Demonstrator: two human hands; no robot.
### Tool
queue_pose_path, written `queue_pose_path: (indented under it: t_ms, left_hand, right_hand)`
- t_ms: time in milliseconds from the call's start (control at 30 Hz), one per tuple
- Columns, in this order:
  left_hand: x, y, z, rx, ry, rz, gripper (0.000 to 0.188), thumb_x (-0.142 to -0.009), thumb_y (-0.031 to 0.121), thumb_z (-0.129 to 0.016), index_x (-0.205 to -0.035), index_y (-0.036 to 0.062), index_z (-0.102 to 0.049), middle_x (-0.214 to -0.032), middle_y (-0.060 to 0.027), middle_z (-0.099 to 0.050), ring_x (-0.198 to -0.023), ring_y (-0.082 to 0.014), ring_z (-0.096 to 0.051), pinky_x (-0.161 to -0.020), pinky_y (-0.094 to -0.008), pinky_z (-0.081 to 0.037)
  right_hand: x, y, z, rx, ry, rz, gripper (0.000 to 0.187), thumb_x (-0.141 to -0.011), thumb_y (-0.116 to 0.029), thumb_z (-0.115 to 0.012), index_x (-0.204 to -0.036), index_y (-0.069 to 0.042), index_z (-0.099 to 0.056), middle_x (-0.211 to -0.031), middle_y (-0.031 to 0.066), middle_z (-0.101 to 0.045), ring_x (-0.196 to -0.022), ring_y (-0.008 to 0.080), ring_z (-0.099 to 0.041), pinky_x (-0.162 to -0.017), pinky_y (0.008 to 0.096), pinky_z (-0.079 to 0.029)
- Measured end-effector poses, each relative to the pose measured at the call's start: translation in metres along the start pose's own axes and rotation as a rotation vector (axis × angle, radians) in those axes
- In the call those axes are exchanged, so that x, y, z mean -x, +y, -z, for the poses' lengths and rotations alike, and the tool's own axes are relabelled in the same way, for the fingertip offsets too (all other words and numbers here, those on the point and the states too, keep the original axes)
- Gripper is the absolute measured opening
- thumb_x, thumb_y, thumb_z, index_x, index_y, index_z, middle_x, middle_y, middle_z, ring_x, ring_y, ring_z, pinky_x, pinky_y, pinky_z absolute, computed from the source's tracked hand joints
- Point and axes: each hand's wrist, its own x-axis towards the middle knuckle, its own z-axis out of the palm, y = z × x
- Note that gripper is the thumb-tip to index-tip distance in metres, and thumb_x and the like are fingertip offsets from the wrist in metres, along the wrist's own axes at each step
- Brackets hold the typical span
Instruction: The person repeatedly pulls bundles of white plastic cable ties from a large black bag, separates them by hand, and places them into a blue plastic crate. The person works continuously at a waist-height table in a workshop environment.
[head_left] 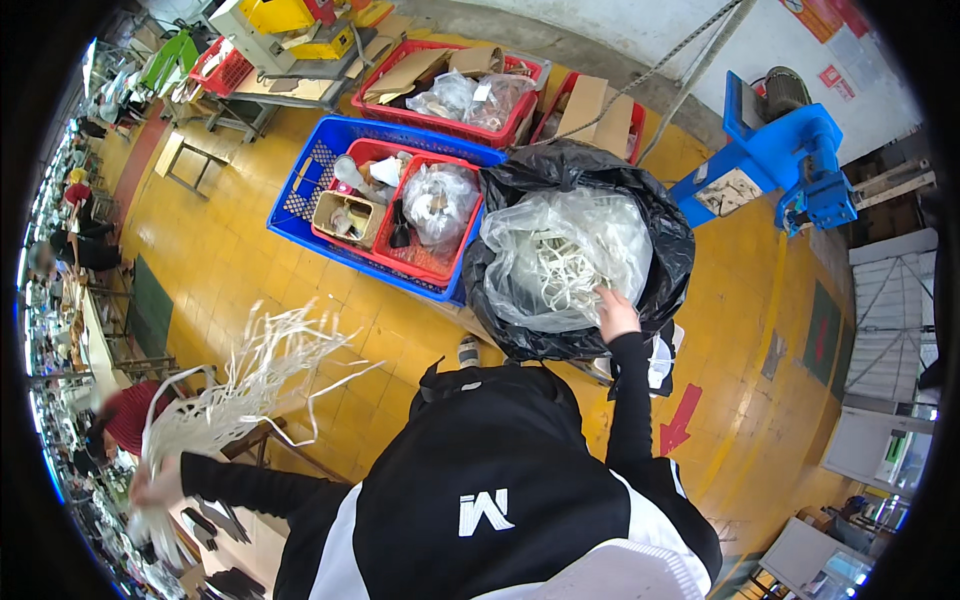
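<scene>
My left hand (pixel 157 487) is stretched out at the lower left, closed around a bundle of long white strips (pixel 255 385). The strips' loose ends fan out above the floor. More white strips (pixel 565 270) lie in a clear plastic bag (pixel 620 235) inside a large black plastic bag (pixel 672 215). My right hand (pixel 617 315) is at the near right edge of the clear bag, beside those strips. Its fingers are drawn together, but whatever lies between them is hidden.
Left of the bags stands a blue crate (pixel 345 262) with red baskets (pixel 425 265) inside. A red crate (pixel 520 125) of bagged scrap is behind it. At the right rises a blue machine (pixel 745 165). A person in a red head covering (pixel 130 415) is near my left hand.
</scene>
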Motion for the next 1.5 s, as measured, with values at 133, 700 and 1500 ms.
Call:
queue_pose_path:
  t_ms: [133, 700, 1500]
  left_hand:
    - [0.112, -0.024, -0.037, 1.176, -0.734, 1.196, 0.007, -0.083, 0.014, -0.054, -0.088, 0.0084, -0.055, -0.075, -0.002, -0.052, -0.07, -0.0135, -0.05, -0.064, -0.0268, -0.042]
    - [0.302, 0.279, 0.036, 1.387, -2.152, 1.224, 0.034, -0.091, 0.026, -0.041, -0.108, -0.001, -0.055, -0.111, -0.0138, -0.055, -0.1, -0.0197, -0.053, -0.089, -0.0325, -0.039]
    - [0.035, -0.088, 0.022, 0.223, -0.033, 0.64, 0.022, -0.082, 0.023, -0.055, -0.084, 0.0024, -0.062, -0.066, -0.007, -0.056, -0.055, -0.0175, -0.054, -0.053, -0.0289, -0.046]
  right_hand:
    - [-0.053, -0.017, -0.062, 0.142, 0.06, -0.074, 0.032, -0.074, -0.029, -0.064, -0.098, -0.008, -0.06, -0.093, 0.0137, -0.057, -0.087, 0.0317, -0.056, -0.076, 0.04, -0.045]
    - [-0.002, -0.194, -0.025, -0.709, -0.265, 0.095, 0.017, -0.088, -0.017, -0.051, -0.087, -0.002, -0.059, -0.065, 0.0136, -0.059, -0.059, 0.0282, -0.06, -0.056, 0.0345, -0.046]
    - [0.019, -0.056, -0.051, -0.093, -0.057, -0.007, 0.029, -0.071, -0.014, -0.063, -0.1, -0.013, -0.06, -0.094, 0.0106, -0.051, -0.091, 0.0298, -0.053, -0.08, 0.0404, -0.043]
